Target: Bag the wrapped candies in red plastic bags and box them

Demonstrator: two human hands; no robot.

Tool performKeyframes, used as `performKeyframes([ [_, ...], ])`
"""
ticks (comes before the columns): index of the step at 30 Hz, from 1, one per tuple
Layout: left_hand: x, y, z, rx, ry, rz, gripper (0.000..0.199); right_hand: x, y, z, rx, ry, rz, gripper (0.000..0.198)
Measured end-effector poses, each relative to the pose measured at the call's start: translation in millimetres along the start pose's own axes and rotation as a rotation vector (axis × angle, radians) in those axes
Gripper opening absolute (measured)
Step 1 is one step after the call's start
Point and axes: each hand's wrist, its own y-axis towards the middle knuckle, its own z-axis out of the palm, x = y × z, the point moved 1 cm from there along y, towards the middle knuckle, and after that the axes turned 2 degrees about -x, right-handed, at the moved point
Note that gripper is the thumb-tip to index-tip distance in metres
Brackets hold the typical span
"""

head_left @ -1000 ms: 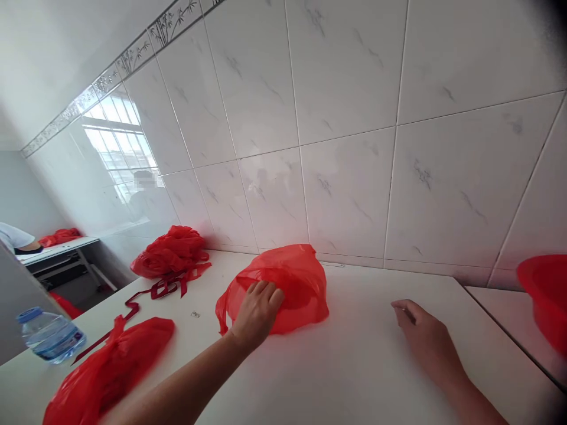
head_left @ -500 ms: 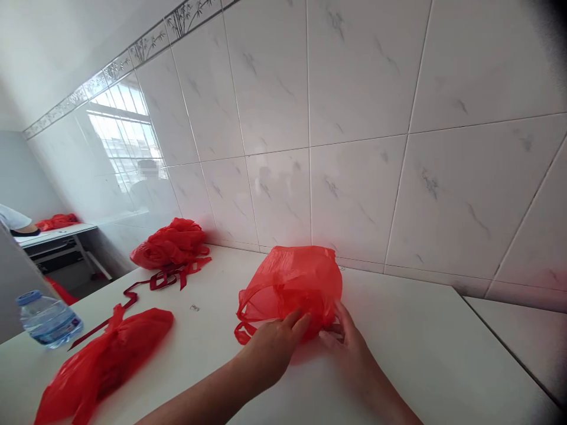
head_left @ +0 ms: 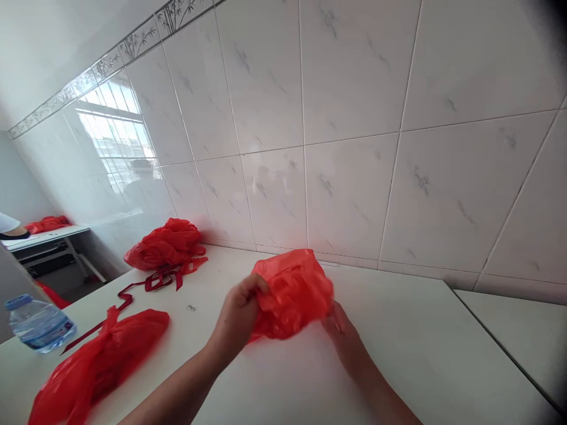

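A thin red plastic bag (head_left: 295, 292), crumpled and see-through in places, is between my hands over the white table. My left hand (head_left: 243, 307) is closed on the bag's left side, its fingers curled into the film. Against the lower right edge of the bag rests my right hand (head_left: 343, 333); its fingers are partly behind the bag and blurred, so whether they grip it does not show. Some darker red contents seem to show through the film, but I cannot make out what they are.
A filled red bag (head_left: 101, 360) lies at the front left, near a water bottle (head_left: 41, 323). Behind it are a dark red ribbon (head_left: 155, 282) and a heap of red bags (head_left: 168, 243) by the tiled wall. A co-worker's arm (head_left: 13, 227) shows at far left.
My left hand has gone from lying on the bag's front to gripping its left side. The bag is now gathered smaller, its open mouth and handle loops no longer showing.
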Motion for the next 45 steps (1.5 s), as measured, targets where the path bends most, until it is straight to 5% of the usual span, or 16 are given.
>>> performKeyframes([
  [3,-9.4,1.6,1.3,-0.132,-0.177,-0.061,0.015,14.0,7.1,24.0,0.066,0.015,-0.097,0.061],
  [5,-11.4,1.2,10.3,-0.132,-0.147,-0.019,0.015,25.0,8.7,33.8,-0.013,0.019,-0.136,0.061],
  [10,3.4,-0.6,52.8,-0.079,0.185,0.197,0.017,27.6,-2.3,-4.1,-0.365,-0.070,-0.012,0.048],
  [12,9.1,-2.8,75.3,0.031,0.272,0.313,0.030,23.5,-12.0,-30.4,-0.384,0.025,0.021,0.052],
  [15,11.0,-12.7,110.1,0.373,0.329,0.451,0.055,21.4,-28.2,-58.1,-0.235,0.357,0.030,0.059],
  [19,15.8,-32.8,141.7,0.785,0.266,0.454,0.078,19.8,-42.9,-79.3,-0.266,0.475,0.116,0.037],
  [21,25.1,-37.6,147.7,0.736,0.254,0.438,0.066,19.5,-45.8,-88.5,-0.335,0.434,0.144,0.032],
  [24,42.1,-35.0,146.6,0.458,0.287,0.527,0.056,22.9,-47.6,-95.0,-0.346,0.360,0.158,0.033],
  [26,51.0,-28.9,141.6,0.280,0.295,0.560,0.062,26.4,-48.9,-91.9,-0.327,0.286,0.191,0.032],
  [29,59.1,-16.9,132.8,0.102,0.202,0.416,0.082,31.2,-52.3,-79.9,-0.195,0.171,0.215,0.029],
  [31,62.8,-9.4,129.2,0.107,0.092,0.236,0.077,33.0,-54.4,-74.7,-0.087,0.111,0.213,0.029],
  [35,66.5,-1.5,127.9,0.220,-0.026,0.017,0.016,35.3,-53.1,-93.7,-0.139,-0.099,0.226,0.036],
  [40,59.6,-5.2,127.6,0.158,-0.032,-0.005,0.027,69.6,-59.0,-137.4,-0.585,-0.458,0.242,0.034],
  [43,52.9,-8.6,128.0,0.116,-0.047,-0.037,0.032,116.2,-82.3,-115.1,-0.750,-0.547,0.023,0.036],
  [45,48.2,-10.6,128.9,0.108,-0.070,-0.057,0.034,140.6,-101.2,-78.1,-0.635,-0.540,-0.118,0.034],
])
